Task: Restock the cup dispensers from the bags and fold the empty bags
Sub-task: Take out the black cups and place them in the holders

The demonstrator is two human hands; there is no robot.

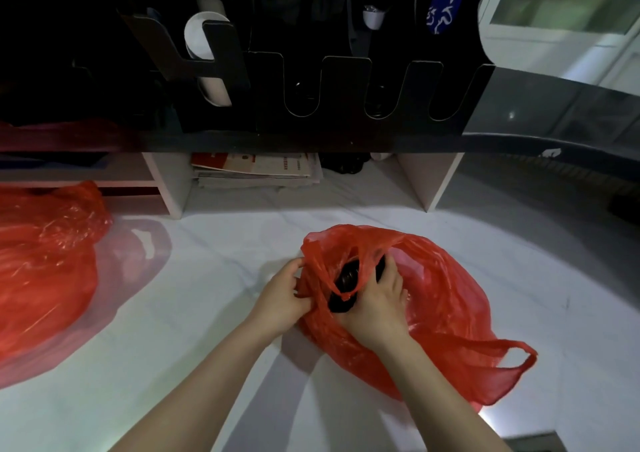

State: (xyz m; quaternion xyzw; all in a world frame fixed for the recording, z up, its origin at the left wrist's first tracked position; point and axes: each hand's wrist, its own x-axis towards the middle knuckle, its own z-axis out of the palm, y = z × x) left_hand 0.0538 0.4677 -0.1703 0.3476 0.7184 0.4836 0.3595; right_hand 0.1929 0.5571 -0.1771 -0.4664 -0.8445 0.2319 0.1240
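A red plastic bag (446,299) lies on the white table in front of me. My left hand (282,299) pinches the bag's left edge at its mouth. My right hand (375,308) reaches into the mouth and grips a dark stack of black cups (346,280) that shows through the opening. One bag handle (512,358) trails off to the right. The black cup dispenser (311,81) with several U-shaped slots stands on a shelf behind; white cups (202,39) fill one slot at the left, the other slots look dark.
A second, fuller red bag (45,268) sits at the left edge of the table. Under the raised white shelf (173,188) lie stacked papers (256,171). A dark counter edge (554,112) runs off to the right.
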